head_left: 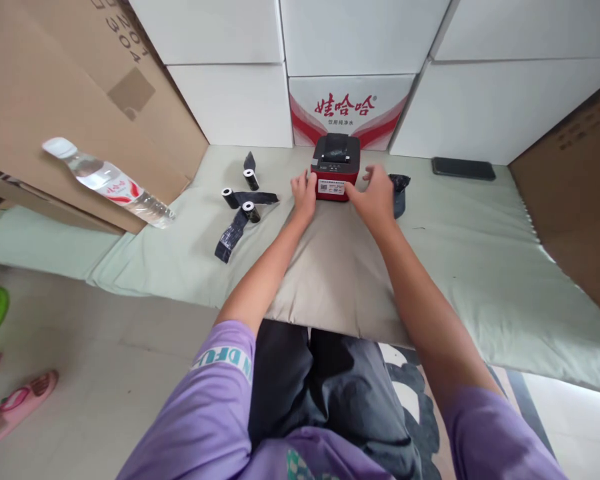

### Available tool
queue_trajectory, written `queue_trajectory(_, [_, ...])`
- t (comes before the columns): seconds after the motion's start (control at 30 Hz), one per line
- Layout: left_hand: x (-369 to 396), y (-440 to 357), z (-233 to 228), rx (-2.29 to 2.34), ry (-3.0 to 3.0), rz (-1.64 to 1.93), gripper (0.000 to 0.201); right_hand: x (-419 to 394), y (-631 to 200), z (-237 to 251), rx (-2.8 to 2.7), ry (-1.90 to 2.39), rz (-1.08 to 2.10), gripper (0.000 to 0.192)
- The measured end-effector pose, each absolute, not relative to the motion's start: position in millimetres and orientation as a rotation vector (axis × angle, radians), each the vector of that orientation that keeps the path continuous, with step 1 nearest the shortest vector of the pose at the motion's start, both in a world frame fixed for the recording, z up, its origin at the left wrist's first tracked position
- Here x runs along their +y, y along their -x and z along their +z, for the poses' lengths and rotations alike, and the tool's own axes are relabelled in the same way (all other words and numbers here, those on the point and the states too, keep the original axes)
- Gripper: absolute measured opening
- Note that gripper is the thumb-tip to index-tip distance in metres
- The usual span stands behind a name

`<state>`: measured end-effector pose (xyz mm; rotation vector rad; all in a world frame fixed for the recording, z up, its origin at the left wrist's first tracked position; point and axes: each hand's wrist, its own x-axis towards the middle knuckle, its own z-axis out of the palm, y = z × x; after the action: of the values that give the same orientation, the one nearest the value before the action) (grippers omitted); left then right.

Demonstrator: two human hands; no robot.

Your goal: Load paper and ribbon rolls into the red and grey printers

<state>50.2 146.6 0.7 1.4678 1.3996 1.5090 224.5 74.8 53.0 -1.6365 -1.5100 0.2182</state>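
A small red and black receipt printer (331,188) stands upright on the cloth-covered surface, with a dark strip of paper showing at its top. Against its left side rest the fingers of my left hand (304,195), bent and closed on the casing. My right hand (375,199) is at the opposite side, thumb on the front right corner and fingers curled; part of the grip is hidden. Just beyond that hand lies a dark roll with a loose end (400,193), partly covered. To the left are several small dark paper rolls (251,212) with tails unrolled.
A water bottle (115,185) leans at the left by a brown carton (145,113). White boxes (250,107) form a wall behind the printer. A black phone (463,168) lies at the right, near another brown carton (575,180). Another person's foot in a pink slipper (27,407) is at lower left.
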Motion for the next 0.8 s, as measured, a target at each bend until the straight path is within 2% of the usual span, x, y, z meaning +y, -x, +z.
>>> queue_trajectory(0.07, [125, -40, -4, 1.462, -1.392, 1.526, 0.016, 55, -243, 50, -1.442, 1.658, 0.063, 0.035])
queue_trajectory(0.13, [108, -31, -5, 1.479, -1.348, 1.479, 0.009, 41, -260, 42, -1.328, 1.745, -0.065, 0.037])
queue_trajectory(0.2, [98, -25, -3, 1.462, -1.304, 1.465, 0.008, 35, -268, 32, -1.255, 1.846, -0.089, 0.051])
queue_trajectory(0.37, [90, -27, 9, 1.412, -1.36, 1.474, 0.014, 39, -264, 18, -1.334, 1.97, 0.055, 0.111])
queue_trajectory(0.43, [88, -29, 12, 1.397, -1.415, 1.423, 0.015, 42, -262, 15, -1.35, 2.014, 0.069, 0.122])
queue_trajectory(0.63, [79, -36, 11, 1.386, -1.557, 1.26, 0.015, 45, -272, 6, -1.289, 1.862, 0.027, 0.115])
queue_trajectory(0.8, [74, -42, 13, 1.294, -1.666, 1.263, 0.021, 25, -263, 28, -1.352, 1.675, -0.142, 0.11])
